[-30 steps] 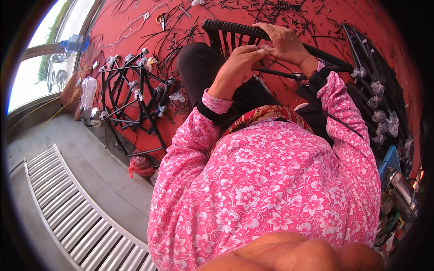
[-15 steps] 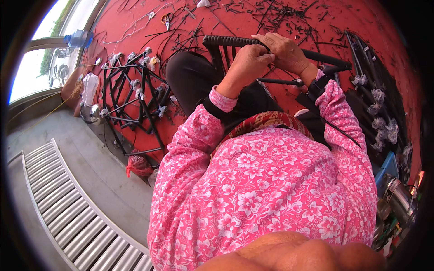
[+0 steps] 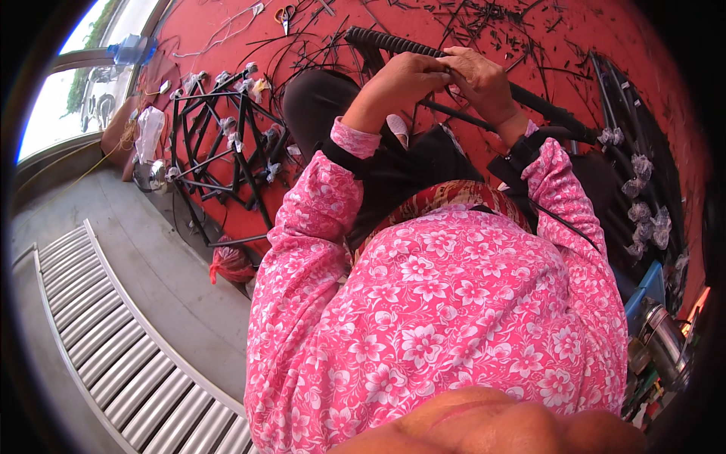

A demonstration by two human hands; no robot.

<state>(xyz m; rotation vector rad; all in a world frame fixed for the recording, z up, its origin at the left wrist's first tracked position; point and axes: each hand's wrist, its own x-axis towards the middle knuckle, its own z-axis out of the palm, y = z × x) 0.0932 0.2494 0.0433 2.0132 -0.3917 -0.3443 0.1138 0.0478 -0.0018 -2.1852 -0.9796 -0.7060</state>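
Note:
A black tubular frame [image 3: 548, 115] lies slantwise over my lap, its far left end higher in the view than its right end. Ribbed black wrapping [image 3: 389, 41] covers the upper tube from that left end up to my fingers. My right hand [image 3: 482, 82] is closed over the tube just right of the ribbed part. Close against it, my left hand [image 3: 401, 82] has its thumb and fingers pressed together at the wrapping's edge. What lies between the fingertips is mostly hidden. Dark bands circle both my sleeve cuffs.
Black frames with plastic-wrapped ends [image 3: 227, 144] stand at left; more black tubes [image 3: 631, 136] lie at right. Scissors [image 3: 284, 17] and black scraps [image 3: 491, 19] litter the red floor. A roller conveyor [image 3: 113, 325] is lower left, a metal flask [image 3: 665, 340] lower right.
The frame has tilted: its wrapped left end moved up and away, its right end slightly down. My left hand shifted up and left; both hands stay at the tube.

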